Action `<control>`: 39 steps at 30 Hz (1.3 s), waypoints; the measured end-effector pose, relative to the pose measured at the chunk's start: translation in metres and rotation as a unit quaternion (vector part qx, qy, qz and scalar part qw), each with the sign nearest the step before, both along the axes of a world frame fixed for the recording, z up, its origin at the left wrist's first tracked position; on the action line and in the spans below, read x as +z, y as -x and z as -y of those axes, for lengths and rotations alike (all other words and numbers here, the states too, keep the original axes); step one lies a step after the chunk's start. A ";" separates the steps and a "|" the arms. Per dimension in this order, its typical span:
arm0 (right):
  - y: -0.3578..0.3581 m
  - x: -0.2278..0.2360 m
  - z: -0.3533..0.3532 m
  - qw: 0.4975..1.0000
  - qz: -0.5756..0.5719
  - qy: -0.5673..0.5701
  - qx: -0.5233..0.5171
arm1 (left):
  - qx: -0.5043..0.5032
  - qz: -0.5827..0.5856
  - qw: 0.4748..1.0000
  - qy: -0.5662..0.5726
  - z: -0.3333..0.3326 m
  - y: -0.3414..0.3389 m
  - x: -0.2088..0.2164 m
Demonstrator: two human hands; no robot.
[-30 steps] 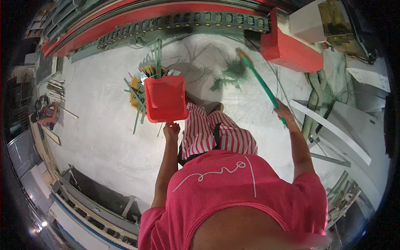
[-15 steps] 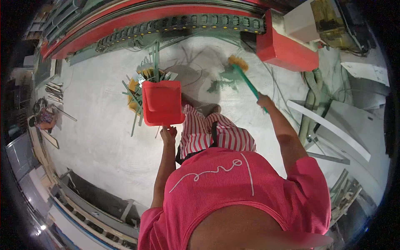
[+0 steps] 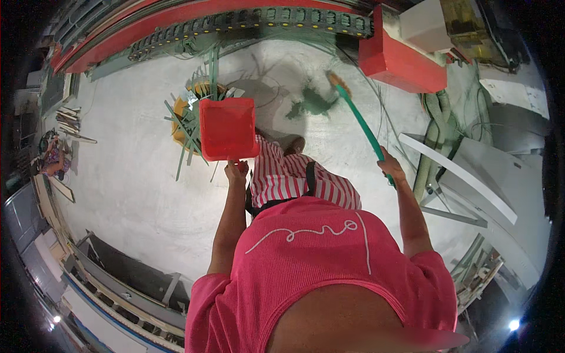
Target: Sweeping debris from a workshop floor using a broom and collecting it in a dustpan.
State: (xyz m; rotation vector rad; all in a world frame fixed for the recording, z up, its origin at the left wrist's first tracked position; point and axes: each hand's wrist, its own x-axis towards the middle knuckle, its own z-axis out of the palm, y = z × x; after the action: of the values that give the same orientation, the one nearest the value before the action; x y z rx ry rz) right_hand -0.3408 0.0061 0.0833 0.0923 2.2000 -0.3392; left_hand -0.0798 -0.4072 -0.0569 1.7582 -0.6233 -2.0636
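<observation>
A red dustpan (image 3: 228,128) hangs in front of me, its short handle gripped by my left hand (image 3: 236,169). Behind it, partly hidden, stands a yellow round bin (image 3: 178,130) stuffed with green and grey strips. My right hand (image 3: 391,166) is wrapped round the lower end of a green-handled brush (image 3: 360,120). The brush's orange bristles (image 3: 340,83) are at the far side, by a patch of dark green dust (image 3: 318,103) on the pale floor (image 3: 129,194).
A red machine rail with a black cable chain (image 3: 247,20) spans the far side, ending at a red housing (image 3: 406,65). A ribbed hose (image 3: 434,129) and white panels (image 3: 465,176) lie on the right. Wooden strips (image 3: 69,122) are at the left. A long frame (image 3: 123,288) stands lower left.
My right hand and the brush have come nearer and to the right, the bristles ending right of the dust patch. The dustpan tilts differently, showing more of its inside.
</observation>
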 end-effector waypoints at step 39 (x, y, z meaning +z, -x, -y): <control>0.005 -0.085 0.081 0.980 -0.050 -0.054 0.182 | -0.053 0.058 0.997 0.014 -0.003 -0.027 0.009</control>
State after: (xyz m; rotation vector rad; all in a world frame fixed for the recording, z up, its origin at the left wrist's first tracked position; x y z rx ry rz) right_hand -0.3455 -0.0751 -0.0019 -0.2725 2.2789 -0.0192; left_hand -0.0528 -0.4043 -0.0483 1.8772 -0.7917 -2.0217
